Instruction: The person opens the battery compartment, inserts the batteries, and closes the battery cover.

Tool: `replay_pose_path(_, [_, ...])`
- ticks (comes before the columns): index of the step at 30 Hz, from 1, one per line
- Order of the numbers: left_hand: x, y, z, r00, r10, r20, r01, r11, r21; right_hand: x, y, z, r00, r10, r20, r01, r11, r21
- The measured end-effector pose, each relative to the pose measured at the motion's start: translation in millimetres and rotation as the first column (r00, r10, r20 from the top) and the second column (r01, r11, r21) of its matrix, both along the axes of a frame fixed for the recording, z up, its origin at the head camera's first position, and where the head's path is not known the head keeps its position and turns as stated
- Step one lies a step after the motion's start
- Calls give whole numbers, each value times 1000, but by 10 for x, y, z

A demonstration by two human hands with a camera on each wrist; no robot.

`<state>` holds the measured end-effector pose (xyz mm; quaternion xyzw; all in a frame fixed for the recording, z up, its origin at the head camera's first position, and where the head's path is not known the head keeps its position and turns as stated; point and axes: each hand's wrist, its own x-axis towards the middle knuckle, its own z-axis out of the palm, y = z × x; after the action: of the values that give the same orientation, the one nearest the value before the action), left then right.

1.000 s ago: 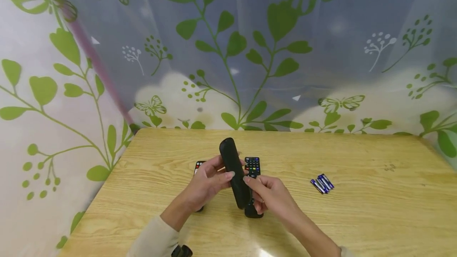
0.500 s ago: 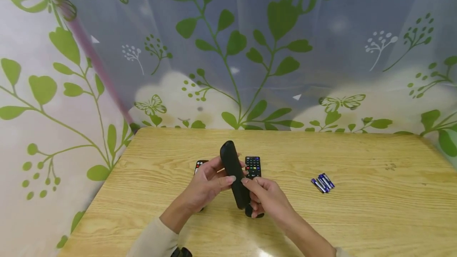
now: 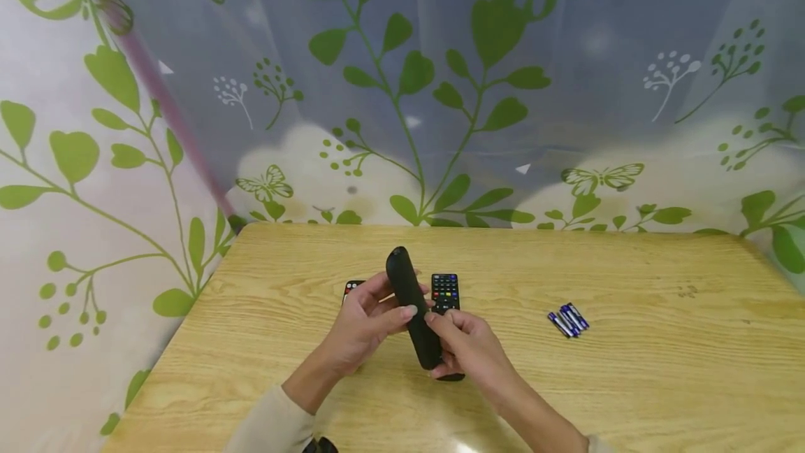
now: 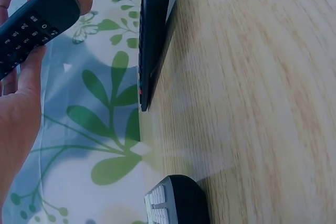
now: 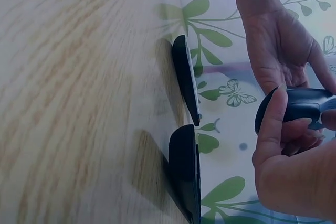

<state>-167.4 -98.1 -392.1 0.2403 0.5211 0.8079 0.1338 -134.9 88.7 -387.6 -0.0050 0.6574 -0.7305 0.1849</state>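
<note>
A black remote control is held up over the table, its plain back towards the head camera. My left hand grips it from the left, thumb on the back and fingers behind its far side. From the right, my right hand pinches its lower part, thumb at the edge of the back. In the left wrist view the remote's number buttons show. The right wrist view has my right hand's fingers curled round one rounded end, with my left hand beyond.
Two more remotes lie on the wooden table: one black with coloured buttons behind my right hand, another mostly hidden by my left hand. Several blue-and-silver batteries lie to the right. A leaf-patterned curtain hangs behind.
Both hands keep their hold on the remote, which tilts slightly. My right fingers have shifted a little around its lower end.
</note>
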Motion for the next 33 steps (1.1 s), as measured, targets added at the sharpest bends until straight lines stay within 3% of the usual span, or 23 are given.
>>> replay_pose_path(13, [-3,-13,5,997,-6,-73,-3,993,-118,-7,-54,-5,999,40,-30,-39,999,33])
replay_pose_path(24, [-22,-78,-41,996,-64,-56,59,994,-87,-43,-83,32,995,96,-13,-95,993,66])
replay_pose_path(33, [-21,-73,-52,996,-66,-54,60,994,-95,-57,-57,15,991,138,0,-137,988,74])
